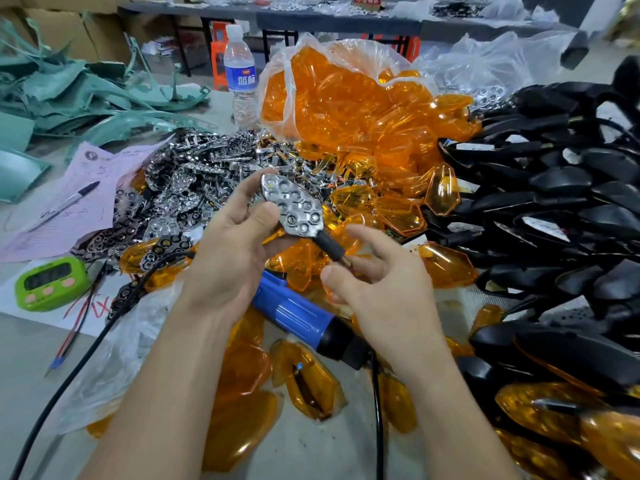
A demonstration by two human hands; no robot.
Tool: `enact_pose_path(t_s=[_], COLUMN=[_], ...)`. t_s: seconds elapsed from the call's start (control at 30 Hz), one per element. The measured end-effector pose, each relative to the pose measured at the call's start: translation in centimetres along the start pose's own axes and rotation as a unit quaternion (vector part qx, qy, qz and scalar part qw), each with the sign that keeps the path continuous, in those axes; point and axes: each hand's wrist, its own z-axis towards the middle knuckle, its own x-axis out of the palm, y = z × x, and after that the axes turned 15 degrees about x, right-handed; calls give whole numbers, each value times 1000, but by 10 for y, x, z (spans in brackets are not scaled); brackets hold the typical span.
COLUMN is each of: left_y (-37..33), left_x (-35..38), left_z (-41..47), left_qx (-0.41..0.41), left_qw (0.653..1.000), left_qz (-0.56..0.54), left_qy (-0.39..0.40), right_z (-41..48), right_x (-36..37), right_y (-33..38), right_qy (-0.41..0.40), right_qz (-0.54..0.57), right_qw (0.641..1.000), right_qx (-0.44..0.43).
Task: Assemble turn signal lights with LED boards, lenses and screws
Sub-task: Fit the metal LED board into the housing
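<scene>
My left hand (235, 251) grips a turn signal housing (298, 209) that has a chrome reflector with honeycomb cells on top and a black stem pointing down to the right. Just right of the stem's end sits my right hand (377, 282), fingers loosely curled; whether it pinches anything there I cannot tell. A heap of chrome reflectors (204, 174) lies behind my left hand. Orange lenses (349, 109) spill from a clear bag at the back. Black housings (554, 202) are piled on the right. A blue electric screwdriver (298, 317) lies under my hands.
A water bottle (240, 74) stands at the back. A green timer (50, 282), a pen (69, 200) and pink papers (55, 206) lie on the left. Black cables (69, 375) cross the grey table. Finished lights with orange lenses (554, 410) lie at lower right. Green scraps (69, 88) fill the far left.
</scene>
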Motion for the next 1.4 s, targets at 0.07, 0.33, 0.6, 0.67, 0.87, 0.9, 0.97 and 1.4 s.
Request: enact_pose_path(t_s=[0.07,0.33,0.6,0.67,0.87,0.9,0.97,1.4], left_y=[-2,-4,-3,-1,-1,-1,-1,-2], left_x=[-2,6,10,10,8,8,9,11], left_z=[1,-2,-1,-1,-2,-2,-2,-3], left_qx=[-3,1,4,11,24,29,33,24], left_qw=[999,990,989,990,993,993,994,992], left_qz=[-23,-97,-83,-71,-56,-58,-61,-75], left_qy=[-41,-102,-123,-119,-100,-95,-88,-103], right_z=[-2,-5,-8,-9,-12,-11,-12,-16], right_x=[3,15,18,22,30,30,30,23], right_y=[1,-2,-3,-3,-6,-6,-6,1], right_qy=[33,5,-80,-99,-128,-120,-106,-50], right_qz=[-10,-132,-213,-215,-174,-155,-112,-63], right_qw=[999,991,972,970,976,980,988,996], right_qx=[22,9,-65,-59,-42,-31,-5,-24])
